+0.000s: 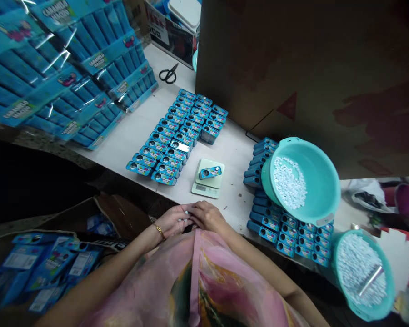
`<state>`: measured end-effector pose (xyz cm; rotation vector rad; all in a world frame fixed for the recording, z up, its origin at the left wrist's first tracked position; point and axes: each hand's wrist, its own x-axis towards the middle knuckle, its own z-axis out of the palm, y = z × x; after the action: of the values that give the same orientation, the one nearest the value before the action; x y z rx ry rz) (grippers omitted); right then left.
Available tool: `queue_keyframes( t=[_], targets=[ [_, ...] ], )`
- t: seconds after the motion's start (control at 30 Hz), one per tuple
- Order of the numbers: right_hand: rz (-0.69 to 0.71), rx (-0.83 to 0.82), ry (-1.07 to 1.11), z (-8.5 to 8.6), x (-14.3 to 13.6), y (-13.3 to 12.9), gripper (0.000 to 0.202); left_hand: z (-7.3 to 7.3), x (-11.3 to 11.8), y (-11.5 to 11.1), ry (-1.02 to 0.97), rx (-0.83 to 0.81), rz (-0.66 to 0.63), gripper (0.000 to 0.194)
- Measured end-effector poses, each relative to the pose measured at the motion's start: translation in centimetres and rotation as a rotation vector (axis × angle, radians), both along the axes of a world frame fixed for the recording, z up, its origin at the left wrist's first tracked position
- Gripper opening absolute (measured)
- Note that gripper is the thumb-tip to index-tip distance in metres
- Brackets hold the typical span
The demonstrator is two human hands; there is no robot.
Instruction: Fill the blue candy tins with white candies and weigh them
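Observation:
My left hand (175, 221) is cupped at the table's front edge, with a few small white candies (186, 213) in its fingers. Against it, my right hand (207, 215) has its fingers bent together at those candies; whether it grips any is hidden. Just beyond both hands stands a small kitchen scale (206, 190), carrying one blue candy box (210, 172) marked "Caramelo macizo". Left of the scale, several upright blue boxes (166, 166) stand in rows, their tops showing a dark round hole.
At right, a turquoise basin (322, 175) with white candies sits over more blue boxes (286, 249). A second turquoise bucket (388, 295) holds candies and a metal scoop (370, 280). Scissors (168, 74), wrapped display packs (98, 63), a big carton (252, 59) and a floor carton of boxes (51, 261) surround the table.

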<state>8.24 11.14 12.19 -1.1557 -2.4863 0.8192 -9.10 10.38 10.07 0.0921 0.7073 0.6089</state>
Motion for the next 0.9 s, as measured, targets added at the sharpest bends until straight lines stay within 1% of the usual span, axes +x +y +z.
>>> queue_keyframes(
  t=[0.07,0.17,0.33,0.43,0.6,0.83,0.9],
  targets=[
    [0.04,-0.001,-0.048,-0.3,-0.5,-0.4,0.027,0.3,0.3,-0.1,-0.011,0.001,-0.048,0.046],
    [0.077,0.018,-0.096,-0.9,-0.6,-0.3,0.022,0.8,0.5,-0.1,-0.027,0.009,-0.097,0.048],
    [0.047,0.081,-0.129,-1.6,-0.6,-0.6,0.017,0.9,0.4,-0.2,-0.025,0.011,-0.101,0.039],
    [0.036,0.082,-0.103,-1.4,-0.4,-0.8,0.018,0.8,0.3,-0.1,-0.033,0.009,-0.101,0.037],
    [0.02,0.02,-0.049,-0.6,0.3,-0.6,0.015,0.6,0.1,0.0,-0.078,0.015,-0.095,0.04],
    [0.031,-0.011,-0.042,-1.0,0.2,-0.8,0.016,0.6,0.1,0.0,-0.087,0.014,-0.1,0.04],
    [0.02,-0.021,-0.035,-0.8,0.3,-0.9,0.015,0.6,0.1,0.0,-0.08,0.01,-0.097,0.039]
  ],
)
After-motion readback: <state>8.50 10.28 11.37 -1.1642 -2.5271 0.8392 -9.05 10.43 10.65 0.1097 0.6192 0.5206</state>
